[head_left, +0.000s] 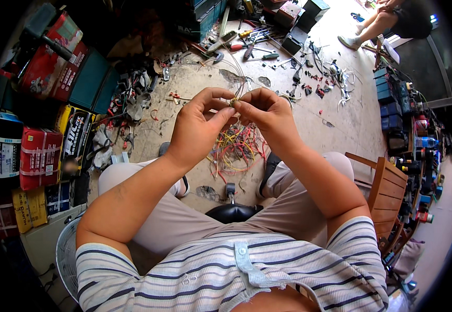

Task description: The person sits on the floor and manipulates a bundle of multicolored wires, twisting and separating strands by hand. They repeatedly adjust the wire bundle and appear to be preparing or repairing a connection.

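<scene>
In the middle of the head view, my left hand (pixel 207 117) and my right hand (pixel 259 112) meet, both pinched on a small yellowish connector (pixel 234 102), whose exact shape is partly covered by my fingers. Thin grey-brown wires (pixel 239 87) run up from it. Below my hands, on the concrete floor between my feet, lies a tangle of red, yellow and white wires (pixel 236 151).
Stacked batteries and boxes (pixel 41 156) line the left, beside a fan (pixel 69 260). Scattered tools (pixel 252 52) and loose parts cover the floor ahead. At right stand a wooden chair (pixel 387 192) and cluttered shelves (pixel 418 156). Another person's legs (pixel 369 31) are at upper right.
</scene>
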`<state>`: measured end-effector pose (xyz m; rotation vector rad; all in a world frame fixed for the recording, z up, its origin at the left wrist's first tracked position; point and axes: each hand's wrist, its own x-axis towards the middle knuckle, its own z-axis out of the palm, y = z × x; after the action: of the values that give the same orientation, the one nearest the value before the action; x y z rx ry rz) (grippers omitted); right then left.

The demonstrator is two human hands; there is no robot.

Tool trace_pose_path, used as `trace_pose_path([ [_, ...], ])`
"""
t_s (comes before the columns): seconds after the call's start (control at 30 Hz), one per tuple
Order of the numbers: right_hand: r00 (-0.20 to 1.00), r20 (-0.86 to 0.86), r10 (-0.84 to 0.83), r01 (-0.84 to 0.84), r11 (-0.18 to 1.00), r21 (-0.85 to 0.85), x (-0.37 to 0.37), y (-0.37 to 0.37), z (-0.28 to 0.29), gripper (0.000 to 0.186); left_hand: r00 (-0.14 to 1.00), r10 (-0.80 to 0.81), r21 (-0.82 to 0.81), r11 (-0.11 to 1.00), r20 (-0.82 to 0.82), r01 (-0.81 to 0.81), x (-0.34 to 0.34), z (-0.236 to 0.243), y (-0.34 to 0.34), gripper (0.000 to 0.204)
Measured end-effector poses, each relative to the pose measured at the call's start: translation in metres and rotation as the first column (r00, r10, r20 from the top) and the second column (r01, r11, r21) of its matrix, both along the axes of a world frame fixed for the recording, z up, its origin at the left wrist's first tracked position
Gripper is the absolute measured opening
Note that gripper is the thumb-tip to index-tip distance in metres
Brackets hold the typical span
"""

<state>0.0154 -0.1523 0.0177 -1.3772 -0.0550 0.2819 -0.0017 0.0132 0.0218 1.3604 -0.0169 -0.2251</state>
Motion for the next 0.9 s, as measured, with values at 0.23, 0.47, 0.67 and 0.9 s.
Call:
trace_pose_path([
  [0.23, 0.994, -0.098, -0.048, 0.058, 0.993, 0.103, 0.0001, -0.0004, 0.0007, 0.019, 1.000, -0.019, 0.013, 1.000, 0.014, 0.018, -0.0008, 0.0021, -0.0023, 0.016],
  [0.47, 0.998, -0.064, -0.004, 0.014, 0.986, 0.163, -0.0006, -0.0027, 0.0035, 0.019, 0.996, -0.034, -0.154, 0.988, -0.088, 0.020, 0.0027, 0.0064, -0.0006, 0.013],
  [0.67, 0.997, 0.058, 0.047, -0.057, 0.980, 0.191, -0.0029, -0.0035, 0.0072, 0.019, 0.999, -0.011, -0.140, 0.990, -0.036, 0.006, 0.0058, 0.0014, 0.0023, 0.013],
  [0.9, 0.999, -0.004, 0.048, -0.045, 0.956, 0.291, -0.0011, -0.0067, 0.0066, 0.019, 0.999, 0.003, -0.137, 0.991, -0.034, -0.007, 0.0065, 0.0036, -0.0005, 0.015],
])
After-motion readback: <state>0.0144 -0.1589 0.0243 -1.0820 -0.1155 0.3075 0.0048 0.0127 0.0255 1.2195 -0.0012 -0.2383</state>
